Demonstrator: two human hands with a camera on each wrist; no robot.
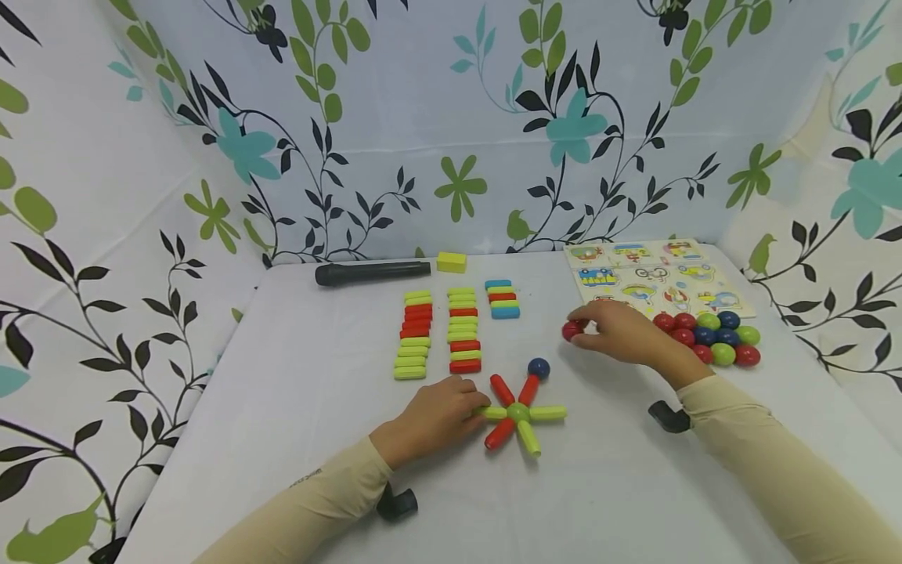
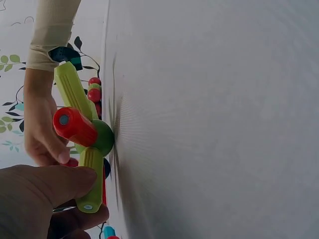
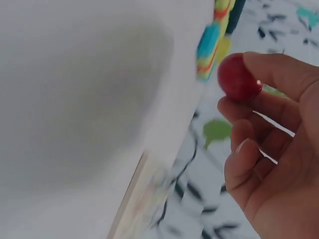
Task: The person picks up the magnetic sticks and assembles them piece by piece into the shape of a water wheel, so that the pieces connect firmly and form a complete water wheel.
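Note:
My left hand (image 1: 445, 415) pinches the end of one yellow-green stick (image 2: 91, 172) between thumb and fingers. That stick belongs to a star of red and yellow-green sticks set around a green ball (image 1: 518, 413) on the table. A dark blue ball (image 1: 539, 368) caps the star's upper right red stick (image 1: 529, 388). Between thumb and fingertips my right hand (image 1: 620, 333) holds a red ball (image 3: 238, 77), to the upper right of the star and above the white cloth.
Columns of red and yellow-green sticks (image 1: 463, 329) lie behind the star, beside a short stack with blue ones (image 1: 503, 312). Red, green and blue balls (image 1: 726, 335) cluster at right before a picture board (image 1: 651, 274). A black rod (image 1: 373, 272) and yellow block (image 1: 452, 262) lie at the back.

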